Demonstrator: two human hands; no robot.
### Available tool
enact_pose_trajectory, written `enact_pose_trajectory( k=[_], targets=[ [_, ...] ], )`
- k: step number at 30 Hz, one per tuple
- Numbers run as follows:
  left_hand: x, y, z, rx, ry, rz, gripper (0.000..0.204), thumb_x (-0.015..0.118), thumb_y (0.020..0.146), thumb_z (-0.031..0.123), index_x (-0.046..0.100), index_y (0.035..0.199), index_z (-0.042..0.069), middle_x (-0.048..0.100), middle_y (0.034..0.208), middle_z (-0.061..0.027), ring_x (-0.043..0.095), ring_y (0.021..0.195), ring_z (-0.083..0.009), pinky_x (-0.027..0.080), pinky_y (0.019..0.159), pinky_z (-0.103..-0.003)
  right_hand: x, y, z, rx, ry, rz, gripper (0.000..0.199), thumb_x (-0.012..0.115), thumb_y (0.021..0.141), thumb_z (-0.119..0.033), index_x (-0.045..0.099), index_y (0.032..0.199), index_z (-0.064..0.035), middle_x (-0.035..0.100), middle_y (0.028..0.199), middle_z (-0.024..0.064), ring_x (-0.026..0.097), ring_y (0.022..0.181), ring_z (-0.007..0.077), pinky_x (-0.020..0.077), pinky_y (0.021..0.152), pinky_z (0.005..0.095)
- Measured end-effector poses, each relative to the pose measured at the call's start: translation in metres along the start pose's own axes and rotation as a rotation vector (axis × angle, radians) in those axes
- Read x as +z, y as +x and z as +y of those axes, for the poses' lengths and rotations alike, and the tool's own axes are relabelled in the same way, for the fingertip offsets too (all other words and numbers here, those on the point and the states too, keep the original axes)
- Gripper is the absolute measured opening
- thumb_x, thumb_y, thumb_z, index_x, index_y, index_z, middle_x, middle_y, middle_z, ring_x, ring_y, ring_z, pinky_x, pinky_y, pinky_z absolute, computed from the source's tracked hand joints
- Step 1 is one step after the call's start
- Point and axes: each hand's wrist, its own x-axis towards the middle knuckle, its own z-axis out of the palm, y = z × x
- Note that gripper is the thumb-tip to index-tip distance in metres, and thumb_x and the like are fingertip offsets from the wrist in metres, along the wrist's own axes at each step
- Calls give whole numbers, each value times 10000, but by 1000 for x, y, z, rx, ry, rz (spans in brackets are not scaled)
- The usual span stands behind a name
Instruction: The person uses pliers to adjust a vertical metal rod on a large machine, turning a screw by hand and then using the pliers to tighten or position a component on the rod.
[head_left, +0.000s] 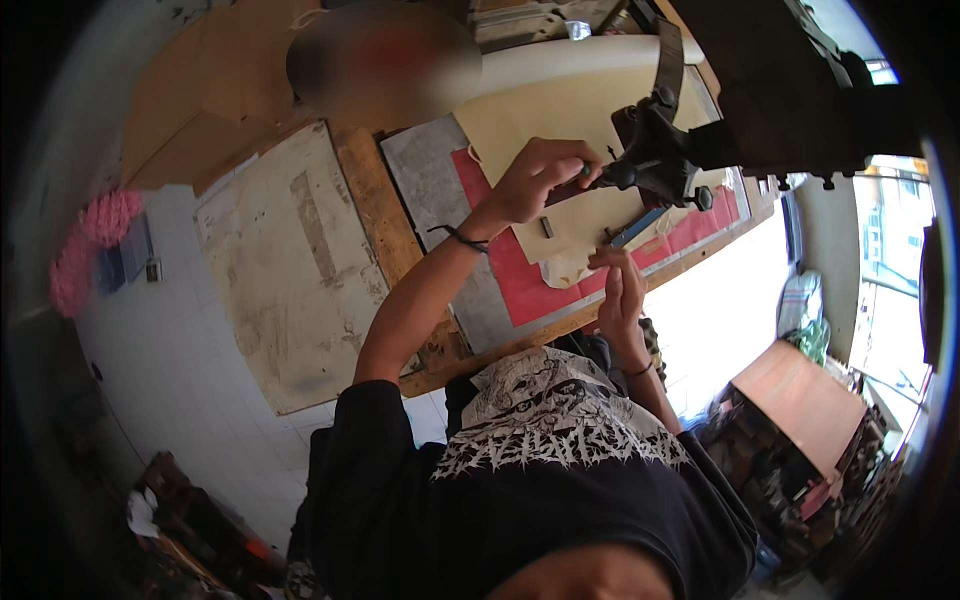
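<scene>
The left hand (540, 180) curls beside the black machine (655, 155), its grip hidden. The right hand (622, 295), loosely spread, is below it. Yellow sheet (530, 110) lies under it. Seems underway; can't tell what's done or left.

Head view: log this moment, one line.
left hand: curled beside dark machine head, hold unclear | right hand: open, near blue bar | red sheet: under tan sheet

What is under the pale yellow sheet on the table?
A red sheet shows past its left and lower edges, over a grey surface. Whatever the yellow sheet covers further in cannot be seen.
</scene>
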Motion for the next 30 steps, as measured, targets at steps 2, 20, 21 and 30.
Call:
enact_pose_trajectory(
  k=[2, 20, 21, 30],
  targets=[
    [-7, -4, 5, -5, -9, 1, 246, 469, 903, 187, 622, 911, -5, 596, 807, -41, 528, 751, -118, 444, 731, -289, 18, 61, -43, -120, 67, 118, 289, 391, 1050, -171, 607, 1053, 22, 639, 1014, 177, 637, 937, 308, 489, 831, 362],
    [1, -17, -5, 153, 183, -43, 432, 692, 765, 221, 645, 1188, 146, 629, 1229, -89, 585, 1196, -306, 493, 993, -446, 31, 169, -51, -82, 384, -430, 455, 364, 937, -287, 648, 709, -15, 645, 677, 121, 695, 791, 359, 576, 764, 440],
    [2, -29, -13, 108, 131, -107, 450, 688, 754, 239, 643, 1194, 156, 617, 1252, -87, 574, 1214, -302, 484, 1004, -447, 40, 166, -55, -59, 389, -427, 478, 376, 961, -326, 644, 689, -39, 648, 664, 104, 685, 803, 351, 561, 792, 473],
    [-22, -47, -15, 59, -205, -134, 251, 671, 867, 346, 654, 1115, 370, 649, 1148, 112, 599, 1163, -99, 397, 1073, -373, 71, 156, -53, -136, 351, -427, 392, 420, 931, -273, 641, 680, -68, 649, 651, 64, 669, 796, 363, 525, 831, 552]
  ],
)
